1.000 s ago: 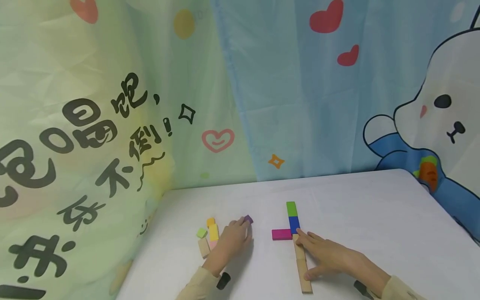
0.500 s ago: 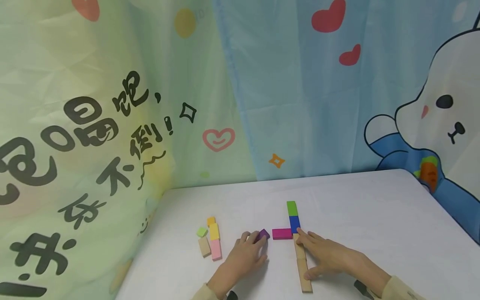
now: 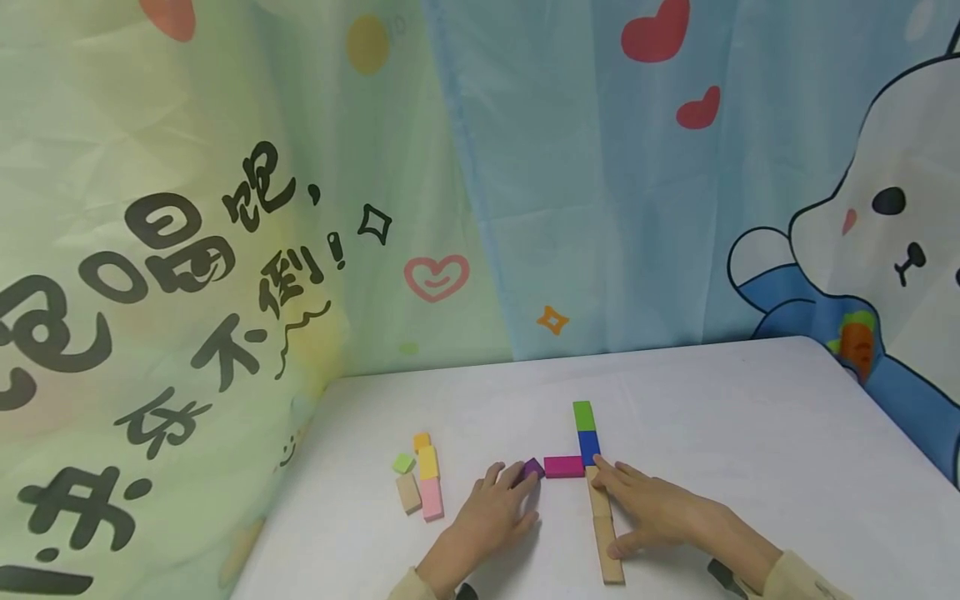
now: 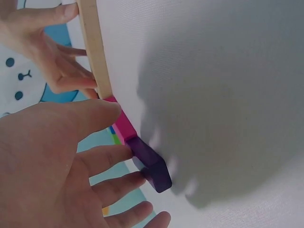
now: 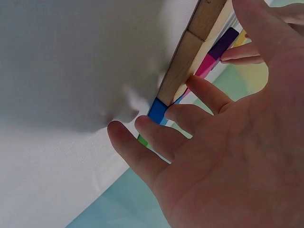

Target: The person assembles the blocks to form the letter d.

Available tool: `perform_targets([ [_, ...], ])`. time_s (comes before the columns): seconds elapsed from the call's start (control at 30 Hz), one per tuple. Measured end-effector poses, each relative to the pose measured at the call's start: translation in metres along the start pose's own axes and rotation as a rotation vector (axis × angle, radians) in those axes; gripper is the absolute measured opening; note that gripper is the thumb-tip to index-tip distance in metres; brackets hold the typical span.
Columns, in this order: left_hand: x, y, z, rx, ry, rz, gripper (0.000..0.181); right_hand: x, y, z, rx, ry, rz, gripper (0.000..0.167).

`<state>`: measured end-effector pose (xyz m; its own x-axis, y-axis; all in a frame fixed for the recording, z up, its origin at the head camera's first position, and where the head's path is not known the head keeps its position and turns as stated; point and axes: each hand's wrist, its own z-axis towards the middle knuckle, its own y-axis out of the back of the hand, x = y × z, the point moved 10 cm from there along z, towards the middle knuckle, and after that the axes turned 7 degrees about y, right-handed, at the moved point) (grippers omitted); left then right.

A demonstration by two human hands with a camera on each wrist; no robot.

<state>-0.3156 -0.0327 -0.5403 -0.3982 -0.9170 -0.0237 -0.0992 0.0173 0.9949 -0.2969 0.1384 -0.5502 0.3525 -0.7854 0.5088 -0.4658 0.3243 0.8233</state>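
My left hand touches a small purple block with its fingertips; in the left wrist view the thumb stands apart from that block. The purple block meets the left end of a magenta block, which lies crosswise against an upright-running line of blocks. From far to near, this line has a green block, a blue block and two plain wooden blocks. My right hand rests along the line's right side, fingers extended, fingertips by the blue and wooden blocks.
Left on the white table lies a loose group: an orange block, a yellow block, a pink block, a light green block and a plain wooden block. A printed curtain hangs behind.
My left hand has slid the purple block rightward and nearer, from beside the loose group to the magenta block's end. The right hand stays in place.
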Motion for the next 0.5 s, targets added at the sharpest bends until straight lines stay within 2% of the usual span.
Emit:
perform_targets([
  [0.3,-0.0017,0.0032,-0.0012,-0.013,-0.011,0.000,0.056,0.0016,0.0021,-0.0012,-0.004,0.018,0.003,0.092],
  [0.5,-0.0013,0.0042,-0.0009,0.016,-0.002,-0.020,0.056,0.0025,0.0028,-0.0013,0.002,0.015,0.011,0.091],
])
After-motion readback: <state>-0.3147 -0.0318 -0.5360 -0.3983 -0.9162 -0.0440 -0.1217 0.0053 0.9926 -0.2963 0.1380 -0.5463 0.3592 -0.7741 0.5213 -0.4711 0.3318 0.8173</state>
